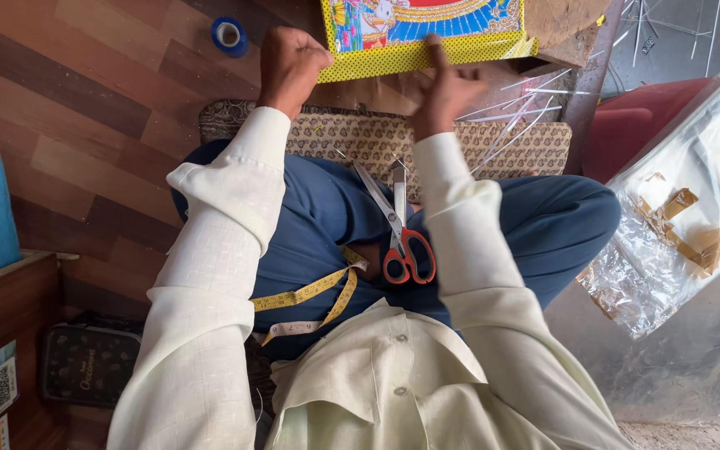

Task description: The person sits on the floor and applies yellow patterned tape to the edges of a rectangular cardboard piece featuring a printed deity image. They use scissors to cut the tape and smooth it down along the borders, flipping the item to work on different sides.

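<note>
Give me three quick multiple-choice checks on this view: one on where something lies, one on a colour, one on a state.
1. Where do the red-handled metal scissors lie?
A. on the person's lap
B. on the wooden floor
C. in the right hand

2. What colour is the small roll of tape on the floor?
A. green
B. blue
C. white

3. How is the left hand?
A. flat and open
B. holding the scissors
C. closed in a fist at the yellow-bordered printed board

Answers: 1 A, they rest on the blue trousers; 2 B, the ring is blue; 3 C, its knuckles curl at the board's left corner, while the right hand stays open.
</note>
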